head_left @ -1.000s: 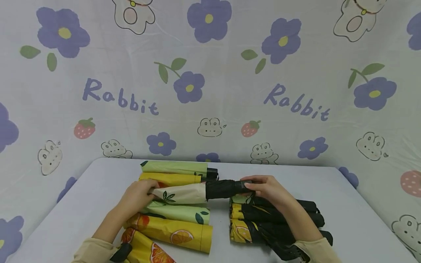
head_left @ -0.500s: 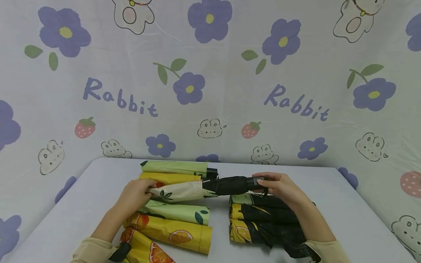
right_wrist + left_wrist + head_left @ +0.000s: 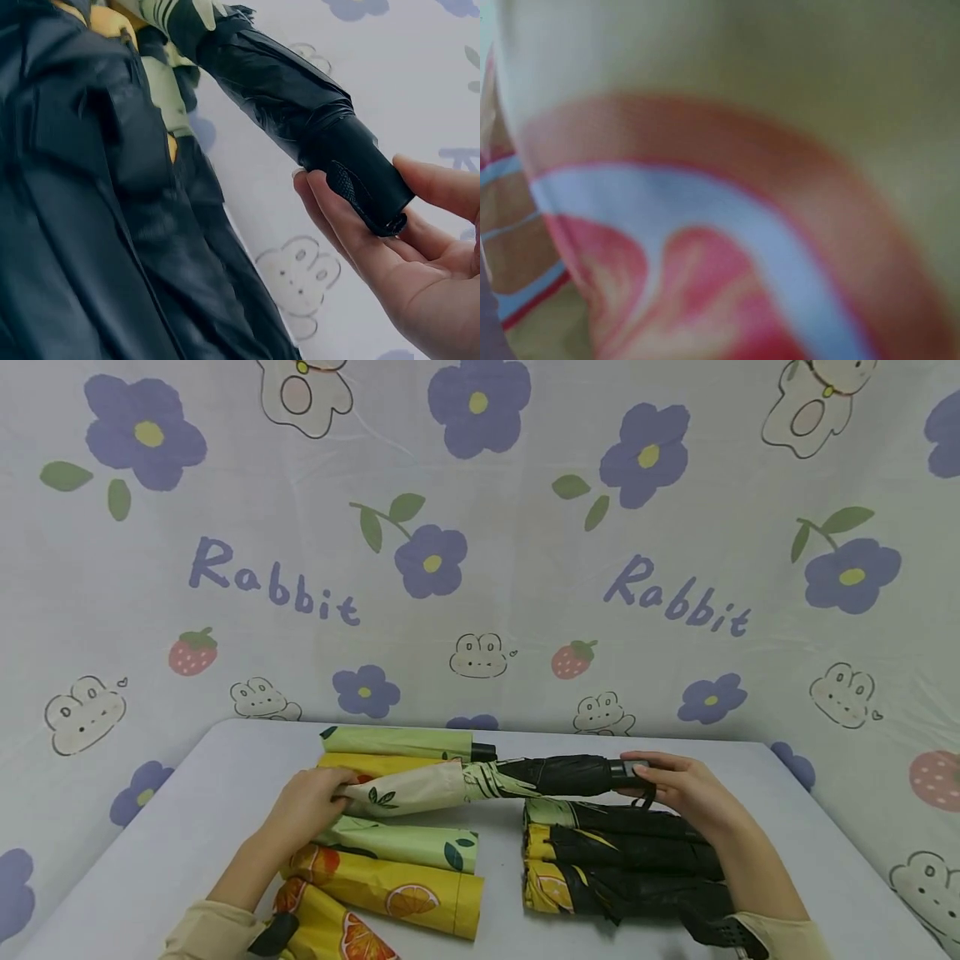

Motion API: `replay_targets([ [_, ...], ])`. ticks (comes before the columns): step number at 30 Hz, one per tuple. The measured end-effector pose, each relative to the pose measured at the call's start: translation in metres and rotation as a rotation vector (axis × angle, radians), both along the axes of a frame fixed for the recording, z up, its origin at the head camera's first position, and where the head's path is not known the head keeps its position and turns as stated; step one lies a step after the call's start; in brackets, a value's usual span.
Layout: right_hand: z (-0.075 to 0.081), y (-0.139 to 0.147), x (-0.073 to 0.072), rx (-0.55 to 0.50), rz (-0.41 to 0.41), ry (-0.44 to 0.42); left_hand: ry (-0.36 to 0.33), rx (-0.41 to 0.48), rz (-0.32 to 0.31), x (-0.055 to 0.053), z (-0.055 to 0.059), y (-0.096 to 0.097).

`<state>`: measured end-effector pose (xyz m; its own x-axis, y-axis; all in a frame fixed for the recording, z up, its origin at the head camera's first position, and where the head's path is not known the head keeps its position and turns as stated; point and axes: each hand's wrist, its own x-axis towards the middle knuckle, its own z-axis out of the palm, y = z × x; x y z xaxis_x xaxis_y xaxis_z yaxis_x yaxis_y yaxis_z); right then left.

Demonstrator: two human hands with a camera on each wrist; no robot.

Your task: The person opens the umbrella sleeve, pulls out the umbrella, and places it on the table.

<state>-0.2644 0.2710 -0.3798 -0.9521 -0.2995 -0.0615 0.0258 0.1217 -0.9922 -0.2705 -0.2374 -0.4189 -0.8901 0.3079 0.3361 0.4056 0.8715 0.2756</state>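
My left hand (image 3: pixel 311 802) pinches the closed end of a cream umbrella cover (image 3: pixel 412 789) printed with green leaves. From the cover's other end a folded umbrella (image 3: pixel 566 775) sticks out, black with pale green edging; its tip stays hidden inside. My right hand (image 3: pixel 686 789) grips the black handle between thumb and fingers. Seen from the right wrist, the thumb lies on one side of the handle (image 3: pixel 360 165) and the fingers on the other, with a short strap dangling. A blurred orange-slice print on yellow fabric (image 3: pixel 705 187) fills the left wrist view.
Behind the cream cover lie a green covered umbrella (image 3: pixel 397 742) and a yellow one (image 3: pixel 390 765). Nearer are a green cover (image 3: pixel 408 845) and two yellow covers (image 3: pixel 390 891) with orange prints. Several black folded umbrellas (image 3: pixel 637 860) lie side by side at right on the white table (image 3: pixel 795 827).
My right hand has moved right, drawing the umbrella farther out of the cream cover, so more black and green fabric shows. My left hand has stayed nearly in place.
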Motion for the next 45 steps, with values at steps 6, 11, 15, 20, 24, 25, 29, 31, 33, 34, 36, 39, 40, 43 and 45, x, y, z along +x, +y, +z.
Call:
replay_targets([
  [6, -0.006, 0.017, 0.008, -0.084, -0.008, -0.010, -0.006, 0.005, -0.024, 0.001, -0.001, -0.003],
  [11, -0.013, 0.031, 0.014, -0.150, -0.006, -0.029, -0.013, 0.005, -0.030, 0.003, -0.001, -0.006],
  [15, -0.016, 0.039, 0.022, -0.164, -0.026, -0.052, -0.017, 0.006, -0.047, 0.006, 0.001, -0.008],
  [20, -0.021, 0.049, 0.022, -0.165, -0.067, -0.072, -0.021, 0.007, -0.047, 0.007, 0.002, -0.007],
  [24, -0.025, 0.056, 0.021, -0.171, -0.092, -0.089, -0.021, 0.008, -0.040, 0.007, 0.002, -0.006],
  [25, -0.026, 0.057, 0.021, -0.184, -0.097, -0.095, -0.021, 0.008, -0.040, 0.007, 0.002, -0.006],
  [29, -0.028, 0.062, 0.021, -0.204, -0.127, -0.119, -0.021, 0.006, -0.037, 0.006, 0.001, -0.006],
  [31, -0.030, 0.064, 0.022, -0.213, -0.148, -0.129, -0.021, 0.002, -0.037, 0.006, 0.000, -0.006],
  [33, -0.031, 0.066, 0.022, -0.208, -0.167, -0.137, -0.022, -0.002, -0.035, 0.005, -0.001, -0.007],
  [34, -0.032, 0.067, 0.022, -0.204, -0.176, -0.142, -0.021, -0.003, -0.036, 0.005, -0.001, -0.007],
  [36, -0.033, 0.069, 0.022, -0.211, -0.193, -0.160, -0.019, -0.006, -0.036, 0.005, -0.001, -0.007],
  [39, -0.036, 0.071, 0.020, -0.207, -0.218, -0.180, -0.016, -0.011, -0.037, 0.004, -0.001, -0.008],
  [40, -0.036, 0.072, 0.020, -0.195, -0.231, -0.187, -0.016, -0.011, -0.038, 0.004, -0.001, -0.008],
  [43, -0.037, 0.073, 0.020, -0.134, -0.261, -0.193, -0.019, -0.011, -0.039, 0.005, -0.001, -0.008],
  [45, -0.038, 0.073, 0.020, -0.099, -0.285, -0.193, -0.024, -0.006, -0.037, 0.005, -0.001, -0.008],
])
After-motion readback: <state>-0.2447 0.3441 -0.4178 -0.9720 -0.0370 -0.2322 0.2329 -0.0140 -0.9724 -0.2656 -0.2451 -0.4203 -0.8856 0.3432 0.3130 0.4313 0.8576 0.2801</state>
